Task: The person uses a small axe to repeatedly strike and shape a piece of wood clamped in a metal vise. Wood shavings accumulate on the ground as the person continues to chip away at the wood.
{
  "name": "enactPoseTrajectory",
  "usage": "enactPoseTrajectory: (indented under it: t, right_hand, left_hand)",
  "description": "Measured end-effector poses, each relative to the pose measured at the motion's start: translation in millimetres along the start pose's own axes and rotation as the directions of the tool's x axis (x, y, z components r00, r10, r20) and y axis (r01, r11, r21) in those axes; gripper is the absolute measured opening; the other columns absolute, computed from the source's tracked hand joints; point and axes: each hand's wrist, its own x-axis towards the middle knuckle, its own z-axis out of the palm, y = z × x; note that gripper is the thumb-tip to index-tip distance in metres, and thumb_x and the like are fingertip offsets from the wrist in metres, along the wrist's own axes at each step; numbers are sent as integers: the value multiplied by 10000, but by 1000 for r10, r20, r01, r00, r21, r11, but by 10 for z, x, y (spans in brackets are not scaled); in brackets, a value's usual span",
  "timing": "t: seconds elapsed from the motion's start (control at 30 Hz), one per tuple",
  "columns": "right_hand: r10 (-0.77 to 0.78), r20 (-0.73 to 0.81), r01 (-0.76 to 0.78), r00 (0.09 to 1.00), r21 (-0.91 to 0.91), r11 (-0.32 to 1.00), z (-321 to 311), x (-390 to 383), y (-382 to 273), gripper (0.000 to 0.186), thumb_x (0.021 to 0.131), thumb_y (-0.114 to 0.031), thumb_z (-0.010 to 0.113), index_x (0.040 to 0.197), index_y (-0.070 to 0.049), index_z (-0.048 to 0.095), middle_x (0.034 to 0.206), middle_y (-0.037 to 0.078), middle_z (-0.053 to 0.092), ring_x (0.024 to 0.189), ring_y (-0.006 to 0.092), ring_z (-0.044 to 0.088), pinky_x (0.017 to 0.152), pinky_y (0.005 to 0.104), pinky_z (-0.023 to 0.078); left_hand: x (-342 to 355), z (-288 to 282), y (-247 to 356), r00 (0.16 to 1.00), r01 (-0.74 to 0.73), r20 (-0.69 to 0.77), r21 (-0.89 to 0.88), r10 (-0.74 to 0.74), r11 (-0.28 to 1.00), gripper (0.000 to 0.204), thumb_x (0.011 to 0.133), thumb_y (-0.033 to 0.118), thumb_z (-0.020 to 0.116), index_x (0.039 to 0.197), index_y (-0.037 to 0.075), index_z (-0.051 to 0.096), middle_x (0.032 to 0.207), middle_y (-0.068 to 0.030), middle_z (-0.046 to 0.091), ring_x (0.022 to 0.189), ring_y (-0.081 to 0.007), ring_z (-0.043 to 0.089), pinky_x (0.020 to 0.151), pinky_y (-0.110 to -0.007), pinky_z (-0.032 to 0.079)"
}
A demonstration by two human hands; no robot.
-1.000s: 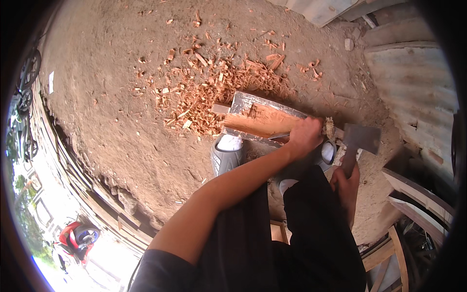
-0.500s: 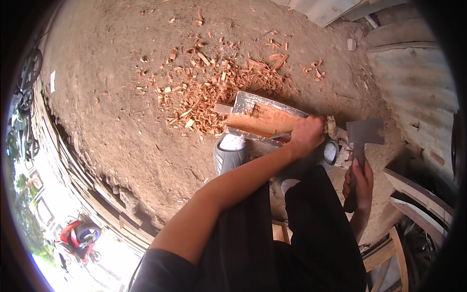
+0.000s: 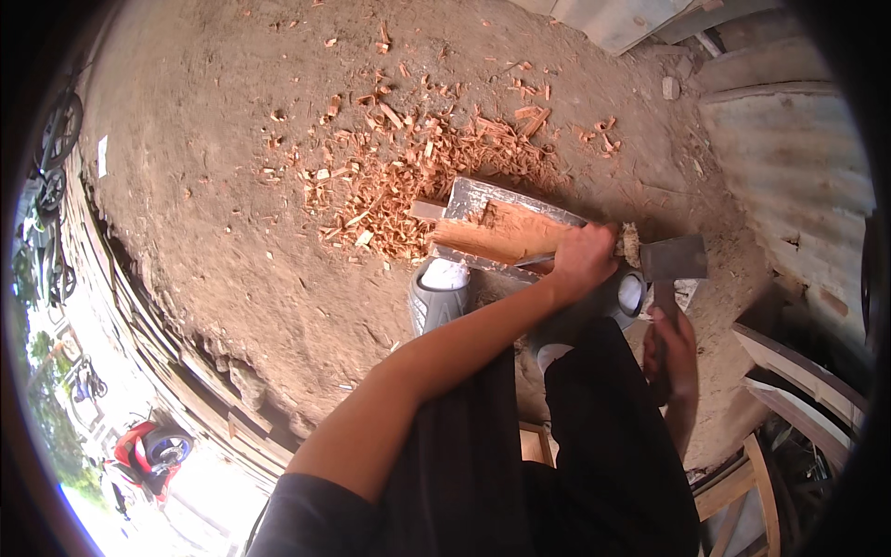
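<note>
View down at a dirt floor (image 3: 232,241): L hand (image 3: 587,258), grip wrapped round a chisel (image 3: 631,243), blade at near rim of a hollowed wooden block (image 3: 506,228) by grey shoes (image 3: 438,302). R hand (image 3: 676,345) grips a square-headed mallet (image 3: 675,258) just beside chisel's frayed butt (contact: can't tell). Wood shavings (image 3: 399,200) lie beyond block.

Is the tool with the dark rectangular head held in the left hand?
No, the right hand holds this dark-headed tool by its handle.

Dark-headed tool (image 3: 675,258) now nearer the chisel handle (image 3: 630,243)
</note>
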Motion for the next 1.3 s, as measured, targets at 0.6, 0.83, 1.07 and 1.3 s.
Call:
enactPoseTrajectory:
  t: [0.6,0.83,1.07,1.3]
  right_hand:
    - [-53,-17,52,998,-38,998,73,-51,64,313,1023,-340,596,1201,-94,518,644,11,474,411,113,438,366,268,345]
    - [-149,-177,178,973,165,970,-27,-131,69,355,1047,-406,529,1225,-99,528,635,6,457,400,113,444,355,277,369]
    - [-173,-14,173,985,38,984,1,-95,377,388,1014,-429,610,1136,-61,606,663,-11,487,587,65,476,563,207,358]
    - [-157,-67,164,985,109,980,-6,-175,426,394,1018,-433,598,1148,-61,605,665,-18,493,553,62,457,515,208,326]
  left_hand:
    - [-73,31,-38,996,-84,-4,4,84,996,217,769,168,743,943,54,679,839,-188,730,822,-378,728,741,-486,577]
    - [-73,27,-5,996,-86,40,8,85,996,239,779,191,746,982,75,695,862,-191,730,844,-373,726,778,-494,575]
    - [-114,-147,-197,942,-313,77,-155,328,937,284,761,166,721,1018,58,666,845,-184,719,816,-395,712,745,-506,563]
    - [-645,-258,-167,788,-607,45,-118,615,786,309,773,132,698,1033,49,553,855,-133,650,790,-354,690,649,-448,533]
